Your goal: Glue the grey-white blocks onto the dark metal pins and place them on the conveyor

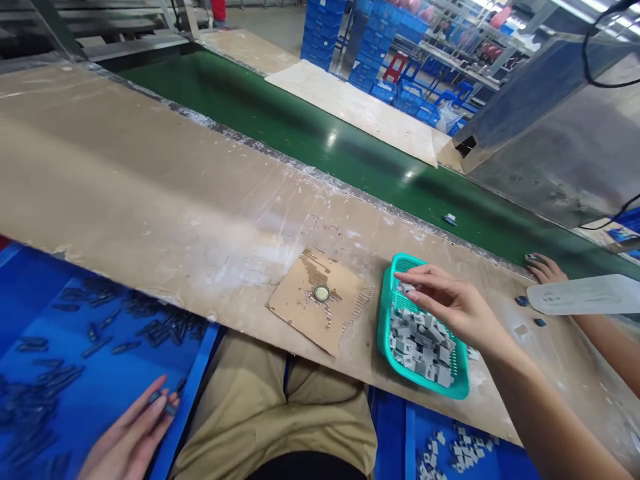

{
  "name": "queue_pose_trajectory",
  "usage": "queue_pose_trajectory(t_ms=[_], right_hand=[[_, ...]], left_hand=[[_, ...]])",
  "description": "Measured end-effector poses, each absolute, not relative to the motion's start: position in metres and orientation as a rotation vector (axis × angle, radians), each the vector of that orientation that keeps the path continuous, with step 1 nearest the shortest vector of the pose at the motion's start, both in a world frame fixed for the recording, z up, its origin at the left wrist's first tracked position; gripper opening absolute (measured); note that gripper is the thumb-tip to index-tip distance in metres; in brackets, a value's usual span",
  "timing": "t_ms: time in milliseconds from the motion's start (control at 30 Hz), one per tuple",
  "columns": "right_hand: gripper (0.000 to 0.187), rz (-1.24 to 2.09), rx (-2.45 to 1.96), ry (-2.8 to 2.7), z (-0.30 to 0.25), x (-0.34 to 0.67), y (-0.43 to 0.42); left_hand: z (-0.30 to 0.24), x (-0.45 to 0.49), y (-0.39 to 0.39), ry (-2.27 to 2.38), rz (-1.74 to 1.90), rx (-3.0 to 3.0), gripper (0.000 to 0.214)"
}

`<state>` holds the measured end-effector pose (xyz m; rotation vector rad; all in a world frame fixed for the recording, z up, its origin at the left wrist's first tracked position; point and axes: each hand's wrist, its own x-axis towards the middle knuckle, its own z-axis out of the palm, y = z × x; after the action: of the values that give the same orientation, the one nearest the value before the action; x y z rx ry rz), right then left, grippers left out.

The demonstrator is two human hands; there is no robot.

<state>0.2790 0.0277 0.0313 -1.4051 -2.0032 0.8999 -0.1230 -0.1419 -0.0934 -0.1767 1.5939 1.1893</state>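
Low on the left, my left hand [133,433] is closed on small dark plastic parts [170,407] at its fingertips, above a blue bin [117,373] of similar long dark parts. My right hand [453,303] reaches over a teal plastic basket [384,333] and pinches a small light-grey plastic piece [407,288] between thumb and fingers. Many grey plastic blocks [423,343] fill the lower part of that basket. Between my hands lies a stained cardboard square [295,303] with a round, pale-centred item [321,293] on it.
A green conveyor belt [300,127] runs behind the worn table [125,173], carrying a small grey-and-dark part [450,219]. At right are another person's hand [547,270] and a translucent plastic piece [585,295]. A blue bin [410,433] with grey blocks sits below the table edge.
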Motion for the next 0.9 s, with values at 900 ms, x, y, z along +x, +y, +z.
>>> queue_pose_trajectory(t_ms=[900], right_hand=[[0.026,0.569,-1.076,-2.726,0.003,0.181,0.053]], left_hand=[[-0.049,-0.029,-0.099,0.832,1.170,-0.204,0.025]])
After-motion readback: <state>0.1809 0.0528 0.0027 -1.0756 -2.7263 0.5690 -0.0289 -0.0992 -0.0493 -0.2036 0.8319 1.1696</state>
